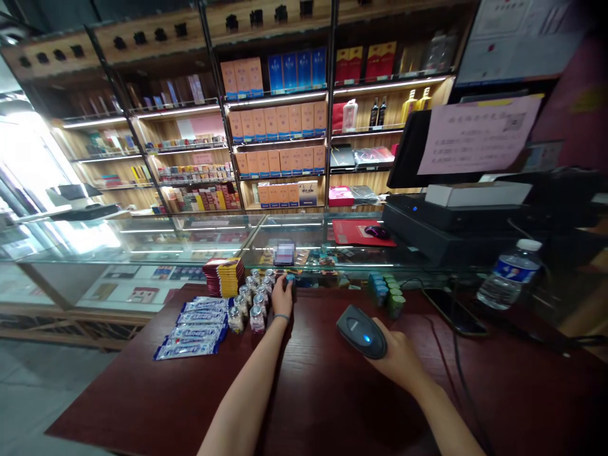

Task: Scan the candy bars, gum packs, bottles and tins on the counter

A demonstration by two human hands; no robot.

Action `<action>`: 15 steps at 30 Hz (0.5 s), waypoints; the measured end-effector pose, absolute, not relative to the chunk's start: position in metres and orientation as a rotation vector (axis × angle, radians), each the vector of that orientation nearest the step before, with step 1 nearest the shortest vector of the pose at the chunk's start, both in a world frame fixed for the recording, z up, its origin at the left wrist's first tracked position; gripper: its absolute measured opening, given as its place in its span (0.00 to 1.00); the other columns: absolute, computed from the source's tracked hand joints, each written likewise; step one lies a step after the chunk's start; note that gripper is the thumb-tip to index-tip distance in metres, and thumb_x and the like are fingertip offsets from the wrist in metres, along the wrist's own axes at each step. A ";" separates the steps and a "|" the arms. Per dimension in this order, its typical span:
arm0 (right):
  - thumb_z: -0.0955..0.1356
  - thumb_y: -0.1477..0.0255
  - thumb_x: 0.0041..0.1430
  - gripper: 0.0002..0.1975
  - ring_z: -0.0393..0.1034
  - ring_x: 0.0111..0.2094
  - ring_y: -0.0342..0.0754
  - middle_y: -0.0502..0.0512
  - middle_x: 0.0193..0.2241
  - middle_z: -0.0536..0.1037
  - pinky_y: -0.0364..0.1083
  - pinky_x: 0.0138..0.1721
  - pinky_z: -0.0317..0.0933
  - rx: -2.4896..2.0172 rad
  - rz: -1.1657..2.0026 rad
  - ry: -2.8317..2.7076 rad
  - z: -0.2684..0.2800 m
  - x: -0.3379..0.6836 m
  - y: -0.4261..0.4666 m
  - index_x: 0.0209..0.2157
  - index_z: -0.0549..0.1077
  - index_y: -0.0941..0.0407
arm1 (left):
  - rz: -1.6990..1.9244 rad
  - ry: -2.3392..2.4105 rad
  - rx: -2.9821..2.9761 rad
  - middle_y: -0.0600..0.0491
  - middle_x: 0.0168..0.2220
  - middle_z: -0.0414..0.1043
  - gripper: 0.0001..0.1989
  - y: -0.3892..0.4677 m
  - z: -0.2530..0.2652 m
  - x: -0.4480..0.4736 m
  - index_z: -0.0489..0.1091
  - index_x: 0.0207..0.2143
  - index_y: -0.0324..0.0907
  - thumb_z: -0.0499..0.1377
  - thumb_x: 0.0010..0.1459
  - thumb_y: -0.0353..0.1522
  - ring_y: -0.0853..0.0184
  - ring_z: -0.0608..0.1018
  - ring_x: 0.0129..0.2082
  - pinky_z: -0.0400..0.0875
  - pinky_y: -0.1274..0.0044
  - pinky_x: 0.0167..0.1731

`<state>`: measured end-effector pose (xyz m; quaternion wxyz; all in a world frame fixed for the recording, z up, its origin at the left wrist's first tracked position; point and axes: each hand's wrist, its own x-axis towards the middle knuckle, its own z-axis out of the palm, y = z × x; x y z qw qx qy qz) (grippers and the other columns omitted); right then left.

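Note:
In my right hand (396, 354) is a dark barcode scanner (361, 332) with a lit blue spot on top, held above the brown table. My left hand (283, 296) reaches to the far side of the table, its fingers closed around a small blue-topped container (290, 278) that they partly hide. Just left of that hand stand rows of small clear jars (258, 316) with silvery lids. Beyond them is a stack of red and yellow packs (224, 277). Several blue and white sachets (192, 329) lie in a column at the left.
Small blue cans (378, 290) and green cans (395, 297) stand toward the right. A phone (455, 311), cables and a water bottle (510, 275) are farther right, below a monitor (408, 149). Behind the table runs a glass counter (199, 237) with a mouse (377, 232) on a red mat.

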<state>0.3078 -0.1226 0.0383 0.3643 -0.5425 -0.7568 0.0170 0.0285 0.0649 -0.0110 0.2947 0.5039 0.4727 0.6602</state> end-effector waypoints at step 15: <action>0.68 0.75 0.50 0.20 0.81 0.27 0.55 0.51 0.28 0.83 0.44 0.27 0.63 -1.345 0.071 -2.016 0.037 0.312 -0.122 0.47 0.67 0.52 | 1.550 1.736 1.445 0.40 0.50 0.75 0.19 0.071 -0.014 0.045 0.68 0.52 0.38 0.64 0.57 0.27 0.56 0.77 0.53 0.68 0.66 0.56</action>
